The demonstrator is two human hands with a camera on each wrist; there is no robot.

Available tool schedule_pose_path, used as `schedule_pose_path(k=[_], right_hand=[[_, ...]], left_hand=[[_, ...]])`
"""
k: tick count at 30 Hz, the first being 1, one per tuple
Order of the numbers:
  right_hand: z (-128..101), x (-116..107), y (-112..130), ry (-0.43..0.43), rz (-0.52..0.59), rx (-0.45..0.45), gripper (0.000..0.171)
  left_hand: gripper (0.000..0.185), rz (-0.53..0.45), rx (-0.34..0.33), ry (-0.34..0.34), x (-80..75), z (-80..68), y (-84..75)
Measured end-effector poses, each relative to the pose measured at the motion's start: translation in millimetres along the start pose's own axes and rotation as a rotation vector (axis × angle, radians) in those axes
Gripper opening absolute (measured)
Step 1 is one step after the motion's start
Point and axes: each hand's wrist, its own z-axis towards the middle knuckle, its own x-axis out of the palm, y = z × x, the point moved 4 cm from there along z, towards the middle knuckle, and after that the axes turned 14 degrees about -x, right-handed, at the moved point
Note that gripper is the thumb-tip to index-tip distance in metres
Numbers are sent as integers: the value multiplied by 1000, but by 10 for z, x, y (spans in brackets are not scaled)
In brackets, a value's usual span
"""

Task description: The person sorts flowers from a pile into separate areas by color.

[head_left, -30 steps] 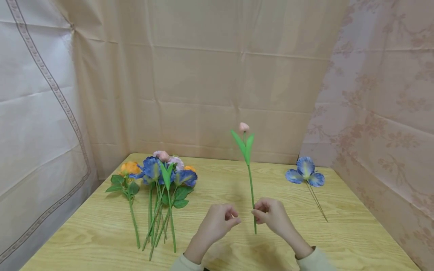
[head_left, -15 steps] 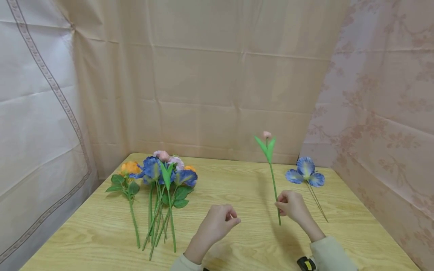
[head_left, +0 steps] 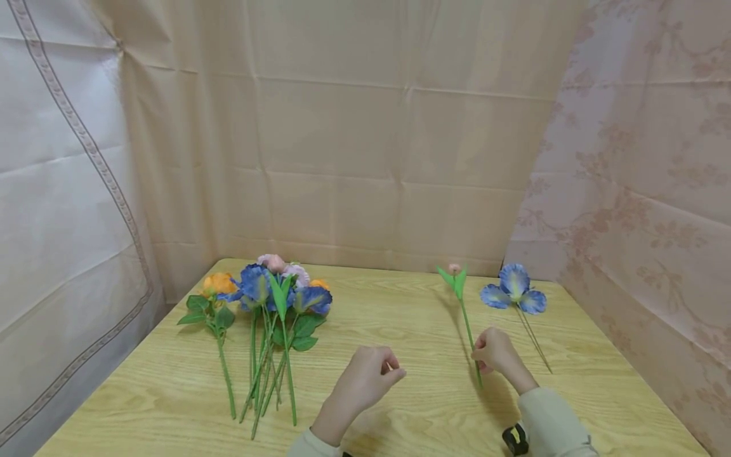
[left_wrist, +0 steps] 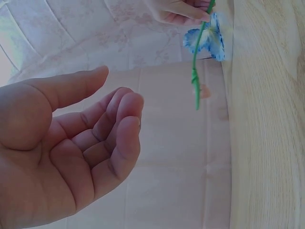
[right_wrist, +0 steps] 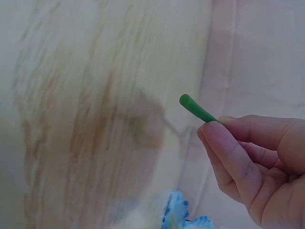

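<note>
My right hand (head_left: 492,351) pinches the green stem of a small pink tulip (head_left: 455,269), tilted low over the wooden table (head_left: 400,406), just left of a blue flower (head_left: 514,290). In the right wrist view the stem's cut end (right_wrist: 195,109) sticks out past my fingers (right_wrist: 233,157). My left hand (head_left: 374,371) hovers above the table's middle, fingers loosely curled and holding nothing; its palm (left_wrist: 62,157) shows in the left wrist view, with the tulip stem (left_wrist: 197,62) beyond.
A bunch of artificial flowers (head_left: 268,292), blue, orange and pink with green stems, lies at the table's left. Beige cloth (head_left: 365,127) walls the table at the back and both sides.
My right hand carried the tulip to the right and lowered it from upright to a low tilt beside the blue flower. The left hand stayed put.
</note>
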Motion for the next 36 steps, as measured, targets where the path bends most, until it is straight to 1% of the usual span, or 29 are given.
schedule_pose_path(k=[3, 7, 14, 20, 26, 29, 33, 36], right_hand=[[13, 22, -44, 10, -27, 5, 26], [7, 51, -80, 38, -44, 16, 20], [11, 82, -80, 44, -65, 13, 23], [-1, 112, -72, 91, -94, 15, 17], [2, 146, -66, 121, -128, 18, 17], [9, 154, -71, 146, -150, 29, 15], [17, 167, -98, 151, -154, 33, 11], [24, 178, -123, 139, -148, 31, 10]], left_hand=[[12, 2, 6, 2, 2, -5, 2], [12, 5, 4, 6, 2, -13, 5], [13, 5, 9, 12, 3, -22, 9], [14, 12, 9, 11, 7, -27, 20], [15, 11, 11, 13, 9, -25, 34], [15, 14, 11, 16, 7, -23, 39], [16, 18, 9, 21, 6, -29, 42], [16, 20, 10, 19, 10, -34, 46]])
